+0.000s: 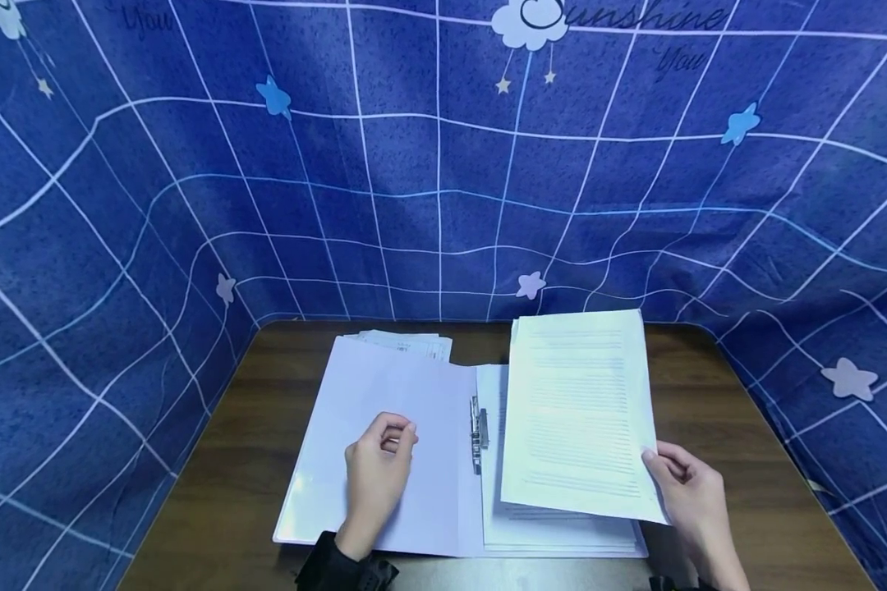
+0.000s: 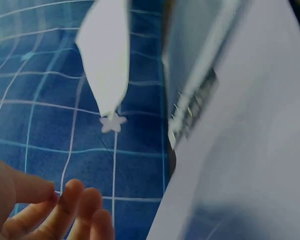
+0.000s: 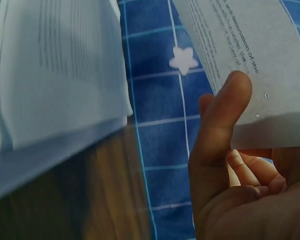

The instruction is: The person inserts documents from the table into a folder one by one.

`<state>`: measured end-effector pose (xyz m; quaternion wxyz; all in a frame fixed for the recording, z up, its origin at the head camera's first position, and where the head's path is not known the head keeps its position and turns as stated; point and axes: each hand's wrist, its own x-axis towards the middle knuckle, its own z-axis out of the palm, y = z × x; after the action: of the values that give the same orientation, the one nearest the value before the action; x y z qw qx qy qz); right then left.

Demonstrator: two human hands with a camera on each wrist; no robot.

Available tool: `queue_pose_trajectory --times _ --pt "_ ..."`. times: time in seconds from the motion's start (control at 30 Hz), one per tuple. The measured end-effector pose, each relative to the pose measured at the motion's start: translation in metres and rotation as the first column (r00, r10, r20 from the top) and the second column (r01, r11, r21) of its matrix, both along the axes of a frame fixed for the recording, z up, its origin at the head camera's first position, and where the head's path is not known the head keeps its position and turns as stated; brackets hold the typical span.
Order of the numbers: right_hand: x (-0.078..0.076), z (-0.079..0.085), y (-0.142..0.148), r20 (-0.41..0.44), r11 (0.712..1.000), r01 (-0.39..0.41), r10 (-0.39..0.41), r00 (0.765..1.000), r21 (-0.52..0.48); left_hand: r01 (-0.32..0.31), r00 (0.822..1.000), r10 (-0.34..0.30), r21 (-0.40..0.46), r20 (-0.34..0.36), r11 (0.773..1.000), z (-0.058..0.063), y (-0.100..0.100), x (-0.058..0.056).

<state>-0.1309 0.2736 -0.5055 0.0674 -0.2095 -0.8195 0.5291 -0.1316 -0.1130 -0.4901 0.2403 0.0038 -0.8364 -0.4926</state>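
Note:
My right hand point(image 1: 698, 492) pinches the lower right edge of a printed sheet point(image 1: 576, 410), which is raised over the right side of a folder. In the right wrist view, the thumb point(image 3: 235, 95) lies against the paper near two small punched holes. My left hand point(image 1: 379, 472) hovers over the bare left cover of the pale lilac folder point(image 1: 325, 492). Its fingers are loosely curled, the thumb tip near the index finger, with nothing visible between them. The metal clip point(image 1: 479, 435) stands open near the fold. Under the raised sheet lies a paper stack point(image 1: 562, 538).
Several loose papers point(image 1: 406, 343) stick out from beneath the folder's upper left edge. Everything lies on a brown wooden table point(image 1: 222, 460). A blue cloth point(image 1: 443, 164) with grid lines and stars rises at the back and both sides.

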Motion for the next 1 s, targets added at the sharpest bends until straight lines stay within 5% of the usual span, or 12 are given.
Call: queue_pose_trajectory --times 0.1,0.2,0.37,0.5,0.6,0.77,1.0 --pt "0.002 -0.003 0.007 0.022 0.999 0.001 -0.002 1.0 0.039 -0.017 0.999 0.007 -0.231 -0.043 0.973 -0.006 0.002 0.002" --pt "0.004 -0.006 0.012 0.034 0.998 0.0 -0.002 0.999 0.063 0.023 0.999 -0.04 -0.405 -0.034 0.914 -0.013 0.008 0.005" --pt "0.006 -0.012 0.018 0.049 0.996 -0.01 0.005 0.999 0.088 0.132 0.991 -0.115 -0.575 0.066 0.807 -0.024 0.018 0.014" --pt "0.008 -0.015 0.019 0.044 0.995 -0.022 0.018 0.999 0.093 0.235 0.969 -0.119 -0.647 0.218 0.726 -0.032 0.025 0.021" --pt "0.009 -0.017 0.019 0.03 0.996 -0.034 0.032 0.999 0.085 0.299 0.943 -0.109 -0.661 0.313 0.688 -0.036 0.028 0.025" --pt "0.01 -0.02 0.019 0.03 0.995 -0.039 0.036 0.999 0.095 0.315 0.939 -0.095 -0.712 0.332 0.627 -0.043 0.028 0.029" --pt "0.012 -0.022 0.017 0.023 0.993 -0.074 0.072 0.997 0.093 0.322 0.936 -0.085 -0.728 0.343 0.605 -0.047 0.027 0.03"
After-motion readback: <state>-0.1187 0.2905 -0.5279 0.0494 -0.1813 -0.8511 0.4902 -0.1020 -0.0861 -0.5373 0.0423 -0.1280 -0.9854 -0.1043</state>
